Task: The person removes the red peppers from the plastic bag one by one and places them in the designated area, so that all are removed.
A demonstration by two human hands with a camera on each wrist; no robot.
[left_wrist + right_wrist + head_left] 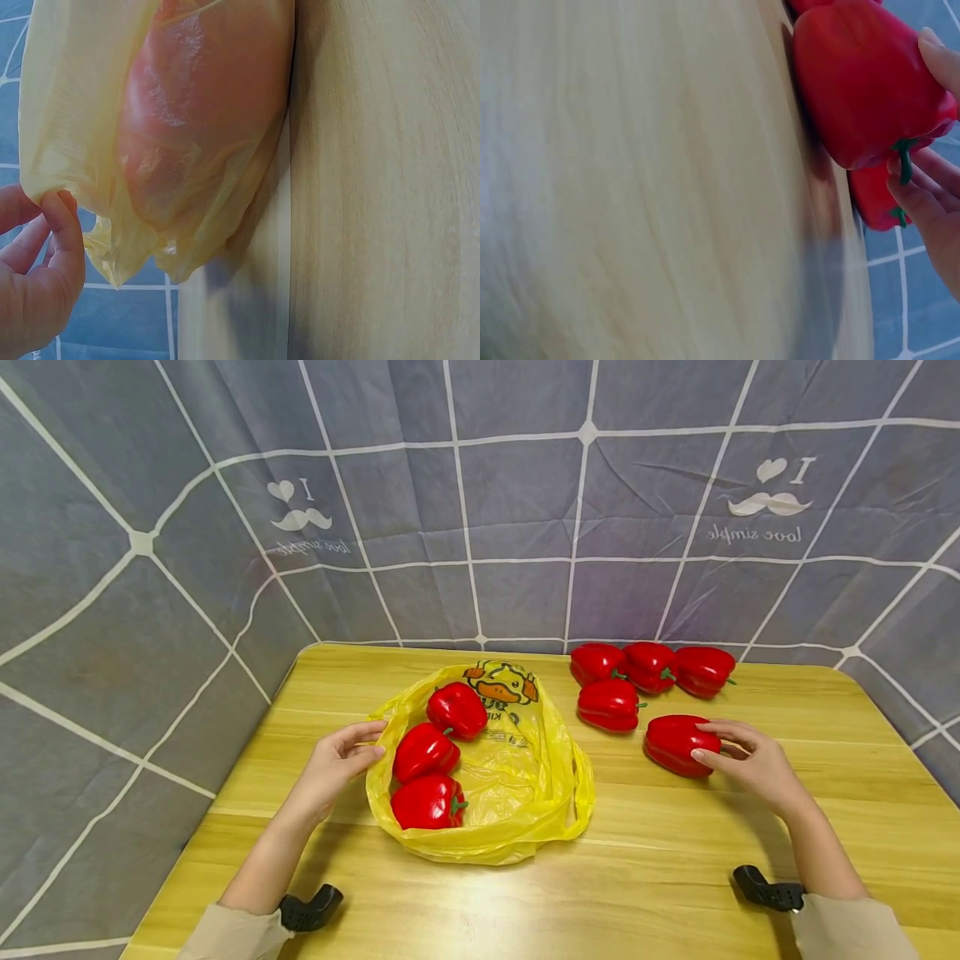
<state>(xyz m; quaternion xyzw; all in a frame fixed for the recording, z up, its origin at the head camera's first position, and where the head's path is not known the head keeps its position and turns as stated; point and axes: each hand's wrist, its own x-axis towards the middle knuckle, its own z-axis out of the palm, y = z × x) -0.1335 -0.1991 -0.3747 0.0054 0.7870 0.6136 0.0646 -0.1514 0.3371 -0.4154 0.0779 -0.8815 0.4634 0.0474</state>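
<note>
A yellow plastic bag (pixel 558 777) with a duck print lies opened out on the table, three red bell peppers (pixel 426 752) inside it. At its left rim my left hand (pixel 337 768) pinches the plastic between thumb and fingers. The left wrist view shows the bag's wall (pixel 82 112) held up, a pepper (pixel 202 97) showing through. On the right, my right hand (pixel 753 764) grips another red bell pepper (pixel 675 745) at its stem end. In the right wrist view, the thumb lies on one side of that pepper (pixel 862 82) and fingers sit beside its green stem.
Several more red bell peppers (pixel 609 705) are grouped at the back of the wooden table (pixel 637 893), right of the bag. A grey cloth (pixel 517 518) with white lines hangs behind and along the left side. Black wrist mounts (pixel 311 908) stick out from both wrists.
</note>
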